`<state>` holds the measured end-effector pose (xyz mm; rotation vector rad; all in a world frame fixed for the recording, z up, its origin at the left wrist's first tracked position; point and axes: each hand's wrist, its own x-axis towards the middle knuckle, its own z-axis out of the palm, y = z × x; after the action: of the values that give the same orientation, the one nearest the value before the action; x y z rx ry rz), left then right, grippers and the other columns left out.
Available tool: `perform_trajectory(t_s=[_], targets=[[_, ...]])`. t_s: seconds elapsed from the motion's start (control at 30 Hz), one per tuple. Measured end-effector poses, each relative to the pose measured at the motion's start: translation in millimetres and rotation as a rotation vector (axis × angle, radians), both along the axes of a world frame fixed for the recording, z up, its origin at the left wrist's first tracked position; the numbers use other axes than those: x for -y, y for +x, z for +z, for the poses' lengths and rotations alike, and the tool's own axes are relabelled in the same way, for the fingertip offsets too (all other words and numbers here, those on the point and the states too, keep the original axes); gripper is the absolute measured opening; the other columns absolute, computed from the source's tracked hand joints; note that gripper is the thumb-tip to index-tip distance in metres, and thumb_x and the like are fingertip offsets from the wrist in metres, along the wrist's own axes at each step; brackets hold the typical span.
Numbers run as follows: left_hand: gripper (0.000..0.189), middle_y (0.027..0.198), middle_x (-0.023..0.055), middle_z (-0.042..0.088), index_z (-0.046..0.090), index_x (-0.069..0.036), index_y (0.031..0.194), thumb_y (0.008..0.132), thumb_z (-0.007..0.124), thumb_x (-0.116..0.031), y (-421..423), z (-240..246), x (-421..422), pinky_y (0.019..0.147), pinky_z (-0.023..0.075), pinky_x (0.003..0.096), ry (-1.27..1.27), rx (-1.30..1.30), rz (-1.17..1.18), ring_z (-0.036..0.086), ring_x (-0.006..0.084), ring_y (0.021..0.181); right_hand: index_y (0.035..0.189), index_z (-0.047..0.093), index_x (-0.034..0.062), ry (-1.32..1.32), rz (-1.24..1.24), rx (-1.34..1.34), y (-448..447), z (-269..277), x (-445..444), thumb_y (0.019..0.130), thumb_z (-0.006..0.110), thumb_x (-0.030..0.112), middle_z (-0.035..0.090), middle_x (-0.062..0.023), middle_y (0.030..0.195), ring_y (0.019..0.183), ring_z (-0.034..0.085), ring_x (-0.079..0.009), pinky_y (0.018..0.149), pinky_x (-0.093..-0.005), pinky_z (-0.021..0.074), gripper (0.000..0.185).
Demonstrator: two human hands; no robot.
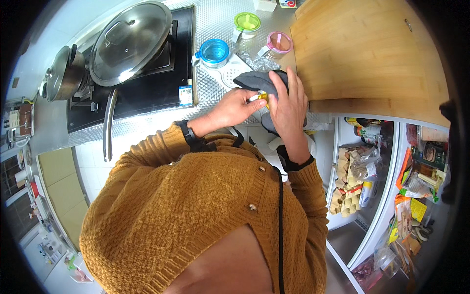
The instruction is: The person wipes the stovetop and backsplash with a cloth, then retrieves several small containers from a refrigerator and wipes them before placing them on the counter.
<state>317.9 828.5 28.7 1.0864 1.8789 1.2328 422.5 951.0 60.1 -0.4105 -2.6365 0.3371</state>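
Observation:
My left hand [238,104] reaches in over the counter edge and pinches a small white-and-yellow item [261,96] between thumb and fingers. Its exact kind is partly hidden. Close against it, my right hand [290,101] grips a dark grey fabric piece [253,80] with black edging. More of that grey fabric shows below my right fingers, and the palm covers its middle. Just beyond my hands lie a white tray with drain holes [231,75] and some crumpled clear plastic [262,63].
Blue-lidded [214,51], green-lidded [247,24] and pink-lidded [279,42] jars stand on the textured metal counter. At left, a lidded pan [130,42] and a pot [62,77] sit on the black gas hob [147,92]. A wooden cabinet [367,55] and full open drawers [378,228] are at right.

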Motion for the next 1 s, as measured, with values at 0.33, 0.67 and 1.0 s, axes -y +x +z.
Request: perform_trajectory(t_s=[0.33,0.67,1.0], targets=[[0.038,0.056,0.0126,0.049,0.056,-0.002,0.074,0.083,0.055,-0.039,1,1,4,0.053,0.0390,0.0371,-0.096,-0.039,0.100,0.047,0.0262,0.052,0.109,0.048,0.0025,-0.263,-0.417,0.193,-30,-15,-31,0.084,0.048,0.018,0.056,-0.0252,0.093,0.086,0.055,-0.0368,0.073,-0.0446,0.0420,0.030],[0.037,0.054,0.0068,0.046,0.055,-0.001,0.074,0.084,0.054,-0.036,-11,3,5,0.052,0.0381,0.0312,-0.026,0.054,0.155,0.042,0.0150,0.052,0.121,0.039,-0.0039,-1.016,-0.223,-0.412,3,28,-51,0.078,0.054,0.014,0.056,-0.0133,0.096,0.085,0.057,-0.0194,0.071,-0.0282,0.0467,0.050],[0.036,0.056,0.0101,0.049,0.057,-0.002,0.075,0.084,0.054,-0.036,-9,4,2,0.054,0.0397,0.0333,-0.020,0.112,0.150,0.047,0.0197,0.053,0.116,0.050,0.0242,0.044,0.200,0.100,-23,17,-9,0.074,0.060,0.016,0.046,-0.0090,0.114,0.105,0.043,-0.0286,0.085,-0.0407,0.0352,0.045]])
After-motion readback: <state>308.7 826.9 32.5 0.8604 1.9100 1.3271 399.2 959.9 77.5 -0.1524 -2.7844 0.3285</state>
